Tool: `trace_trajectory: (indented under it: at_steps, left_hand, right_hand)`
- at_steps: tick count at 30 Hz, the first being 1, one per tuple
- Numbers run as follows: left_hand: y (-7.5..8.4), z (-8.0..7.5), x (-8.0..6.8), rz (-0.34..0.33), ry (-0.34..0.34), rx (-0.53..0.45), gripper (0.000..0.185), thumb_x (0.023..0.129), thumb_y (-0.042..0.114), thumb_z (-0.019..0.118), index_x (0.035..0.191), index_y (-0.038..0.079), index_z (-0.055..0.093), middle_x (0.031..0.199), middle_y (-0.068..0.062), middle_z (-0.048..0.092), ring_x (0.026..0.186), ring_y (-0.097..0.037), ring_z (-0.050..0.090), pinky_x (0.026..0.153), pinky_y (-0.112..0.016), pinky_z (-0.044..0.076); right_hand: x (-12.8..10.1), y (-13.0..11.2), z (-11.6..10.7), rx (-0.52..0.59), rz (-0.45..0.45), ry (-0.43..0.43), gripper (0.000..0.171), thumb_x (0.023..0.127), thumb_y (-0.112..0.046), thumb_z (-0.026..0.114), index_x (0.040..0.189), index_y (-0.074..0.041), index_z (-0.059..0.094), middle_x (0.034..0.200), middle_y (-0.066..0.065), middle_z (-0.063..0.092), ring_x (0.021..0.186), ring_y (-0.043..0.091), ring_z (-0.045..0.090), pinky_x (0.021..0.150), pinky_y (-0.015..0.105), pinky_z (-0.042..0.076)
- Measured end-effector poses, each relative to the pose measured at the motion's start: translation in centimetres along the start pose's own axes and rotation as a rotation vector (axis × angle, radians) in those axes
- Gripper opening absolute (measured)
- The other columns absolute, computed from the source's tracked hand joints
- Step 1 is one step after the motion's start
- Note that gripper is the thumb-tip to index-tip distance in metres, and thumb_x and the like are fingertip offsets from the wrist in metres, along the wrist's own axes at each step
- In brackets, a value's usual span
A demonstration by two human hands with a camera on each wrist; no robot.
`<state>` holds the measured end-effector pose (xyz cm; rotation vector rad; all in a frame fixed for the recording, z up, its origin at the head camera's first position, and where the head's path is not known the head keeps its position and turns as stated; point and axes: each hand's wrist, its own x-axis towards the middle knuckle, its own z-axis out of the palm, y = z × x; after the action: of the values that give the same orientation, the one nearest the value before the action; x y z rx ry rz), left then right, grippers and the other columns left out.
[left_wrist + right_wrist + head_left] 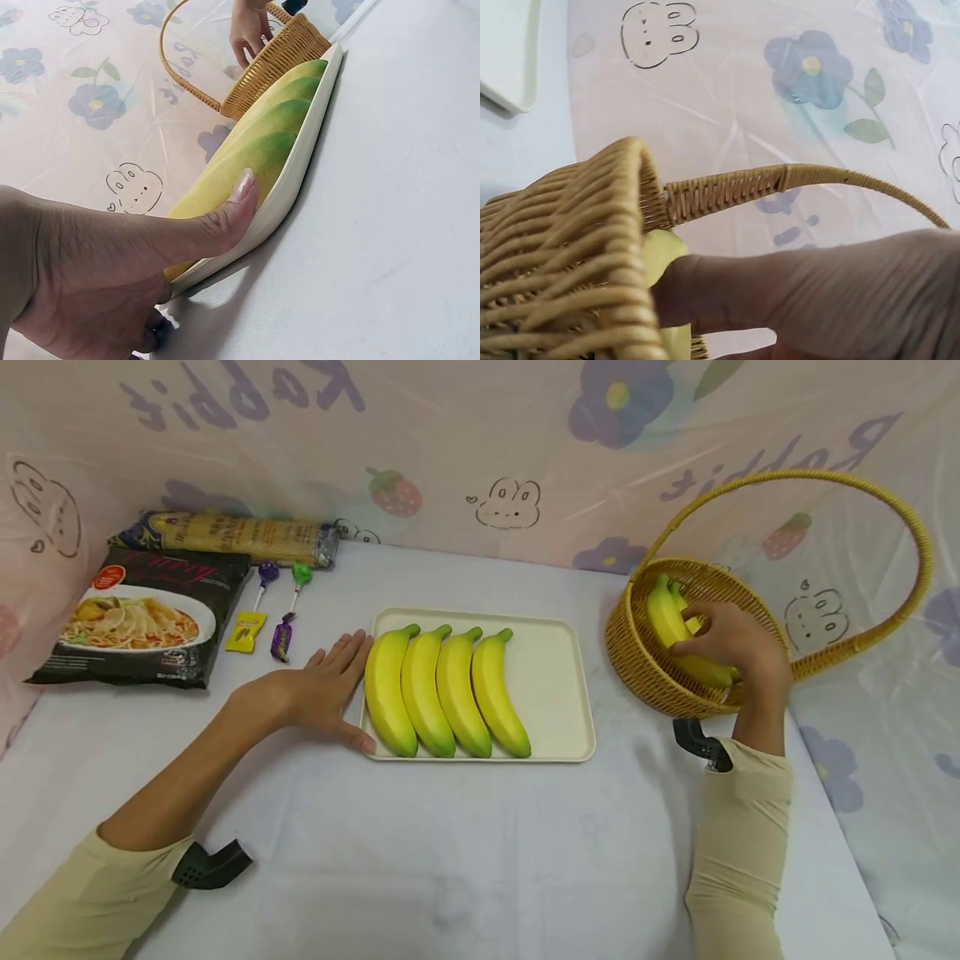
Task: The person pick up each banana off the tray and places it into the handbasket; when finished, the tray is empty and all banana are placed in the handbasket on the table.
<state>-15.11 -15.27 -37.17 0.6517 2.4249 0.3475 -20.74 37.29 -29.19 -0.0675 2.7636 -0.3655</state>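
Observation:
A cream tray holds several yellow bananas lying side by side. My left hand lies flat on the table against the tray's left edge, fingers straight, thumb along the rim. In the left wrist view the bananas fill the tray. At the right, my right hand reaches into the wicker basket and grips a banana lying there. The right wrist view shows the basket wall, its handle and a bit of yellow banana by my finger.
A black noodle packet and a long spaghetti pack lie at the far left, with two lollipops and a small yellow sachet beside them. A patterned plastic sheet walls the table.

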Motion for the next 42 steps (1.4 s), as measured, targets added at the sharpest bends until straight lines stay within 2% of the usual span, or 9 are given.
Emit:
trace_trajectory:
  at_steps: [3,11,17,21,28,33,42]
  left_hand:
    - [0.0,-0.1,0.0,-0.003,0.0,0.002,0.15,0.075,0.072,0.081,0.163,-0.007,-0.011,0.172,-0.032,-0.014,0.161,-0.051,-0.007,0.13,-0.069,0.006]
    - [-0.2,0.0,0.1,-0.002,-0.004,-0.027,0.152,0.074,0.072,0.082,0.163,-0.005,-0.014,0.172,-0.03,-0.017,0.161,-0.05,-0.011,0.13,-0.069,0.005]
    - [-0.2,0.0,0.1,-0.003,-0.004,-0.033,0.152,0.074,0.072,0.081,0.163,-0.005,-0.015,0.172,-0.03,-0.018,0.161,-0.05,-0.012,0.13,-0.07,0.005]
    - [-0.2,0.0,0.1,-0.003,-0.006,-0.03,0.151,0.075,0.072,0.081,0.163,-0.005,-0.014,0.172,-0.03,-0.018,0.161,-0.05,-0.012,0.13,-0.07,0.005]
    - [-0.1,-0.1,0.1,-0.002,-0.009,-0.025,0.151,0.074,0.073,0.08,0.163,-0.005,-0.014,0.172,-0.03,-0.018,0.162,-0.05,-0.011,0.13,-0.069,0.005]
    - [-0.1,-0.1,0.0,0.0,-0.008,-0.023,0.151,0.075,0.073,0.08,0.163,-0.006,-0.014,0.172,-0.03,-0.018,0.161,-0.05,-0.011,0.13,-0.07,0.004]
    - [-0.1,0.0,0.0,-0.005,-0.016,-0.031,0.151,0.075,0.072,0.081,0.163,-0.005,-0.015,0.172,-0.029,-0.018,0.162,-0.049,-0.012,0.13,-0.069,0.004]
  right_hand:
    - [0.4,0.1,0.3,-0.014,0.004,-0.019,0.065,0.095,-0.025,0.076,0.142,0.012,0.052,0.142,0.038,0.054,0.124,0.049,0.052,0.103,0.064,0.047]
    - [1.1,0.5,0.9,-0.038,0.096,-0.031,0.065,0.093,-0.033,0.078,0.133,0.013,0.057,0.136,0.037,0.054,0.115,0.048,0.055,0.093,0.06,0.051]
    - [1.3,0.6,1.4,-0.026,0.133,0.041,0.057,0.089,-0.033,0.082,0.122,0.01,0.064,0.131,0.035,0.06,0.111,0.048,0.058,0.09,0.061,0.052]
    - [1.5,0.6,1.6,-0.031,0.149,0.084,0.054,0.088,-0.032,0.083,0.12,0.008,0.065,0.129,0.034,0.061,0.11,0.049,0.058,0.091,0.062,0.051]
    - [1.5,0.7,2.0,-0.016,0.179,0.145,0.052,0.088,-0.035,0.085,0.114,0.006,0.065,0.122,0.032,0.062,0.102,0.045,0.056,0.08,0.056,0.051]
    - [1.6,0.6,2.1,-0.006,0.186,0.172,0.053,0.088,-0.036,0.085,0.113,0.006,0.065,0.122,0.032,0.062,0.102,0.046,0.056,0.079,0.056,0.051]
    - [1.5,0.4,2.1,0.009,0.197,0.164,0.056,0.089,-0.038,0.084,0.118,0.006,0.064,0.129,0.033,0.059,0.105,0.046,0.055,0.083,0.058,0.051]
